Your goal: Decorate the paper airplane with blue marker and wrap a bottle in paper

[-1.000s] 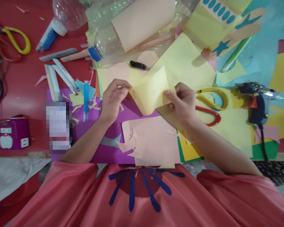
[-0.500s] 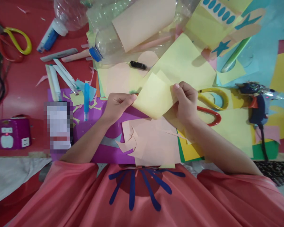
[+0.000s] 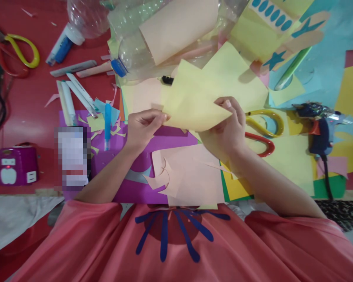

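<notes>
My left hand (image 3: 144, 127) is closed, pinching the left corner of a pale yellow sheet of paper (image 3: 194, 98) between thumb and fingers. The sheet is spread out and slightly bowed above the table. Its pointed right corner lies in my right hand (image 3: 231, 123), whose fingers are curled around it and partly hidden beneath the paper. Behind the held sheet lies a larger yellow sheet (image 3: 244, 82). Just right of my right hand are the yellow and red handles of a pair of scissors (image 3: 267, 117). Below the hands is a peach paper (image 3: 194, 172) with curved offcuts.
Clear plastic bottles (image 3: 135, 58) lie at the back under a peach sheet (image 3: 179, 29). Several markers (image 3: 79, 92) and another pair of scissors (image 3: 23, 51) are at left, above a phone (image 3: 73, 156) and purple box (image 3: 19, 166). A blue glue gun (image 3: 322, 133) with its cord lies right.
The yellow sheet was folded over between my hands; it now lies opened out, with a corner pointing away from me. My right thumb has shifted up off the fold. My left hand keeps its pinch.
</notes>
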Tool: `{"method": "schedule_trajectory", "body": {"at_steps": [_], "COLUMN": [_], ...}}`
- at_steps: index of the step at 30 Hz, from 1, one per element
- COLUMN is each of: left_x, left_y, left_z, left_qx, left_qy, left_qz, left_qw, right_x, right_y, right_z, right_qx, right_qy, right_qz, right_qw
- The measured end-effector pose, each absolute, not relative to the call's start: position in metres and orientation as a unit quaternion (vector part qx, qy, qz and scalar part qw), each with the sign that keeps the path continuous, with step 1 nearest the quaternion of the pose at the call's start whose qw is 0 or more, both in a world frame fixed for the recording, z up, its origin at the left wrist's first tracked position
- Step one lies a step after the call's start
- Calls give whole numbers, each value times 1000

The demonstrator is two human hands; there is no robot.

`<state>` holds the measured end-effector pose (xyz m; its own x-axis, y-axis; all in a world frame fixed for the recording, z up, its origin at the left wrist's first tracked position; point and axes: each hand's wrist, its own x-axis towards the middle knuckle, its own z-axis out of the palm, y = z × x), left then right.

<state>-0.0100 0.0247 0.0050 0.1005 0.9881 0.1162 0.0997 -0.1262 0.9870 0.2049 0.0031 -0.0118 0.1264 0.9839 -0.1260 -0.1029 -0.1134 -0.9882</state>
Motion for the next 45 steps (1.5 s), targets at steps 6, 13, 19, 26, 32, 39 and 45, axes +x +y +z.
{"method": "schedule_trajectory", "body": {"at_steps": [6,13,19,26,32,39,45], "left_x": [-11,-10,-9,-4,-4,-3,-5], "left_y": [23,22,20,12,10,13,14], "left_z": [1,3,3,7,5,6,1], "left_qx": [567,561,551,543,571,541,551], "left_qy": [494,488,461,434,435,446,438], "left_qz": [484,473,480,452,408,401,408], "left_qw": [447,473,504,560,564,589,582], "right_x": [205,203,203,204,200,207,255], "right_y": [5,1,-1,-6,-10,-9,-15], "right_z": [-3,-2,2,-1,6,21,57], "right_qx": [-508,-485,-480,-437,-412,-524,-566], "right_qy": [-422,-475,-463,-462,-509,-603,-776], "right_qz": [540,525,538,625,633,482,252], "right_qw": [523,513,515,453,414,360,119]}}
